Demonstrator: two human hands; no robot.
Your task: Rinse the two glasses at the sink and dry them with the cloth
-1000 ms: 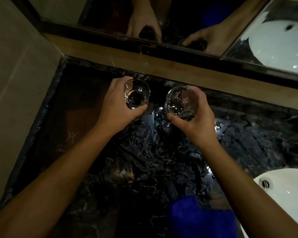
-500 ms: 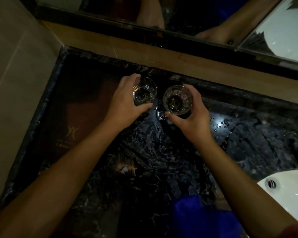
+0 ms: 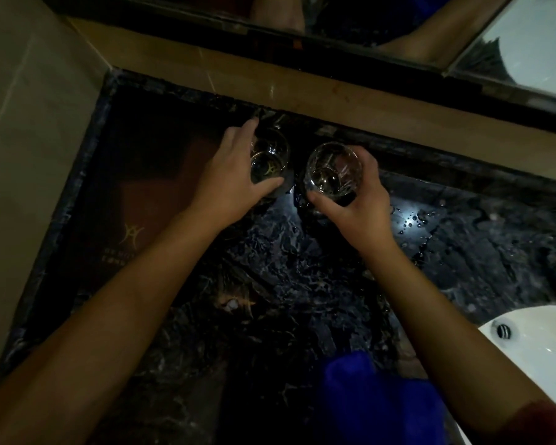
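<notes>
Two clear glasses stand upright side by side near the back of the dark marble counter (image 3: 270, 284). My left hand (image 3: 231, 178) wraps the left glass (image 3: 270, 162), which shows a gold mark at its bottom. The right glass (image 3: 333, 170) is gripped by my right hand (image 3: 357, 207). I cannot tell whether the glasses touch the counter. A blue cloth (image 3: 376, 399) lies at the counter's near edge. The white sink (image 3: 533, 345) shows at the lower right, apart from both hands.
A dark brown mat with a gold logo (image 3: 148, 207) lies left of the glasses. Water drops (image 3: 413, 221) glisten on the counter to the right. A beige wall (image 3: 23, 123) closes the left side; a wooden ledge (image 3: 334, 97) and mirror (image 3: 350, 20) run along the back.
Both hands, each with its glass, have dropped lower over the counter near the back ledge; the left glass has moved onto the mat's corner.
</notes>
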